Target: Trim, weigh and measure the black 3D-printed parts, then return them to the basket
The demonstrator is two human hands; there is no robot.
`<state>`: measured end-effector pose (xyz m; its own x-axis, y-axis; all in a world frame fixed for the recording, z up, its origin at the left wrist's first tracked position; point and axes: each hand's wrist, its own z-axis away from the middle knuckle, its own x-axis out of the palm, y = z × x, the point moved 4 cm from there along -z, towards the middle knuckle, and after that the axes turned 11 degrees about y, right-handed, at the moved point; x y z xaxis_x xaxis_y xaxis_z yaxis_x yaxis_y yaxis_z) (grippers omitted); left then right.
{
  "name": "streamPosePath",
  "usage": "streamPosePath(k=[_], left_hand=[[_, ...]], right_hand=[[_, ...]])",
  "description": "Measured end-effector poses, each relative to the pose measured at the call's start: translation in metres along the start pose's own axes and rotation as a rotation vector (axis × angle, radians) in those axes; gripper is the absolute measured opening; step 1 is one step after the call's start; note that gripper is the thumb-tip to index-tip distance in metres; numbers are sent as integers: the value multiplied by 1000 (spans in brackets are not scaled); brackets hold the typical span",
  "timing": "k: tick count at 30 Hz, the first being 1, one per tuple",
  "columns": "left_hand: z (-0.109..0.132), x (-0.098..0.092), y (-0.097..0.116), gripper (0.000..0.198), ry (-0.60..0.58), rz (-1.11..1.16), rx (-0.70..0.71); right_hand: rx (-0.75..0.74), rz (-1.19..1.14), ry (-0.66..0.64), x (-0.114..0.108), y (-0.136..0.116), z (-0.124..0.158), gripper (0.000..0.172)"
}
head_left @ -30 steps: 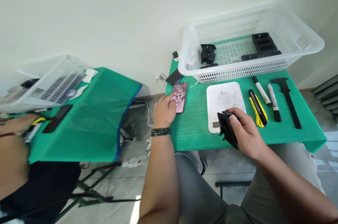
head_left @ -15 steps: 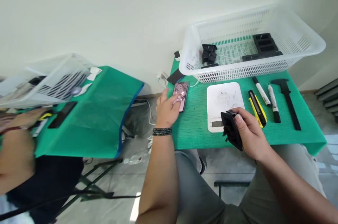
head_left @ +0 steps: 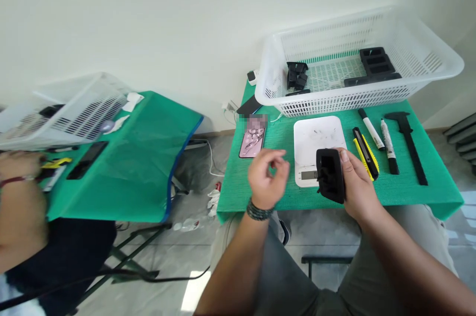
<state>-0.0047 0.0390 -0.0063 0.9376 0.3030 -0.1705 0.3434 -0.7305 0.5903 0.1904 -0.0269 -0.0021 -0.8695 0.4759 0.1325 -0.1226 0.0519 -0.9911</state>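
My right hand (head_left: 359,184) grips a black rectangular molded part (head_left: 330,175) by its right edge. The part stands nearly upright, its hollow side showing, with ragged black bits along its left edge. It is in front of the white digital scale (head_left: 318,132) and partly covers it. My left hand (head_left: 268,177), slightly blurred, hovers between the scale and a phone (head_left: 253,142) with a lit pink screen. Its fingers are loosely curled, a gap shows between thumb and fingers, and I see nothing in it.
A white plastic basket (head_left: 342,97) holding several black parts stands at the back. To the right lie a yellow utility knife (head_left: 366,153), two markers (head_left: 389,147) and a black caliper (head_left: 411,145). A co-worker's arm (head_left: 22,207) is at the green table (head_left: 148,157) on the left.
My left hand has come off the phone screen and moved right and toward me, its fingers curling. My right hand has turned the black part so its hollow side faces me more.
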Motion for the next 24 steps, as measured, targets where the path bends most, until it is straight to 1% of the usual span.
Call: streamPosePath(k=[2,3,4,6,8,10,11,13,15,17,18,20,21,22,24], left_hand=[[14,17,32,27,-149,122,138],[19,23,44,27,-212,151,182],[22,26,50,24,-242,165,187],[22,29,54,14,-251,152,154],[17,27,51,12,-215,107,102],[13,24,48,13,-207,81,83],[12,24,49,11,-229,86,71],[13,26,52,12,-333,122,33],[17,30,57,19,-478,154,-16],[21,34,61,21,-589,161,-41],[22,35,63,21,-614,166,-47],[22,35,63,21,-603,197,-70],[22,34,62,21,-580,227,-79],[21,33,61,20,-549,260,-81],[18,29,58,18,-456,304,-64]], right_hand=[[-13,18,25,2,1,-1,60],[-24,27,12,4,0,-1,59],[-34,34,-13,6,0,0,57],[-46,45,-91,12,1,3,53],[-48,52,-158,18,3,7,49],[-54,56,-184,21,4,9,46],[-59,56,-173,21,5,9,46],[-76,62,-100,19,4,7,47],[-93,90,-26,14,2,2,49],[-110,134,-11,10,-1,-3,52],[-119,156,-27,8,-2,-6,53],[-146,199,-45,3,-7,-10,54],[-167,216,-23,0,-9,-13,54],[-189,229,19,-5,-12,-15,53],[-235,230,148,-14,-17,-19,52]])
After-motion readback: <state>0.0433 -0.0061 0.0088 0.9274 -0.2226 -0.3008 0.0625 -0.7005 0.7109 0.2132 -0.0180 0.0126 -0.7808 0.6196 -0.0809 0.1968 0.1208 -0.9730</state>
